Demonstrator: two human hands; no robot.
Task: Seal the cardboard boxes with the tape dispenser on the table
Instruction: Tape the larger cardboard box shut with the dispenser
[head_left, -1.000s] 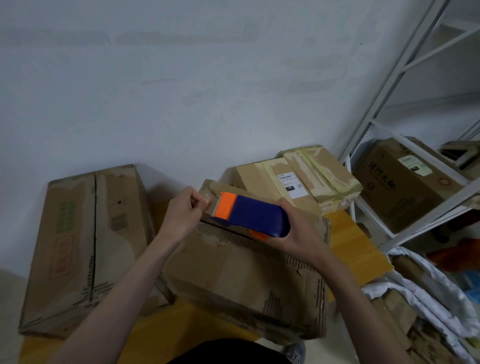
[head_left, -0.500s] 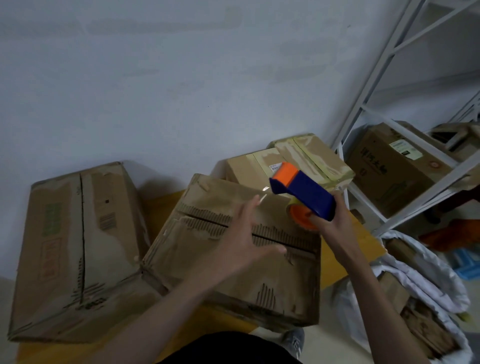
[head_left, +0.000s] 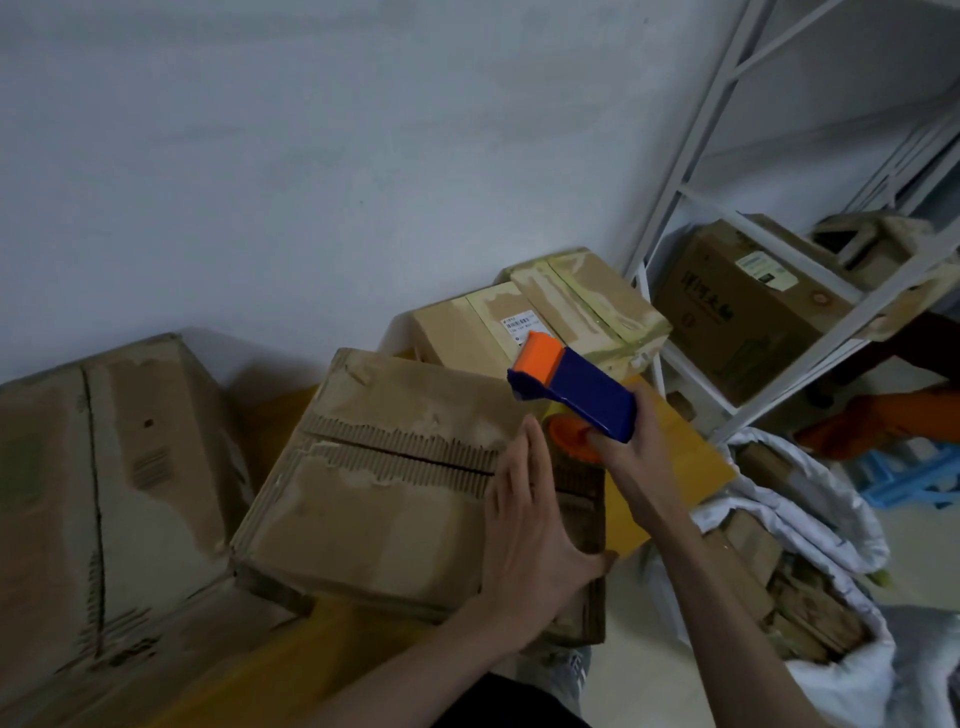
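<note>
A worn cardboard box (head_left: 384, 499) lies on the yellow table (head_left: 680, 467) in front of me, its top seam running left to right. My left hand (head_left: 530, 530) lies flat on the box's right end, fingers straight and thumb hooked over the right edge. My right hand (head_left: 631, 457) grips the blue and orange tape dispenser (head_left: 576, 395), held tilted just above the box's far right corner.
A larger box (head_left: 104, 483) lies at the left. A taped box with a label (head_left: 540, 317) sits at the back by the wall. A white metal shelf (head_left: 748, 395) with more boxes stands at the right. A white sack of cardboard scraps (head_left: 795, 571) sits on the floor below.
My right hand lifted the dispenser off the box's top and carried it to the right. My left hand left the box's far left corner and came down flat on its right end.
</note>
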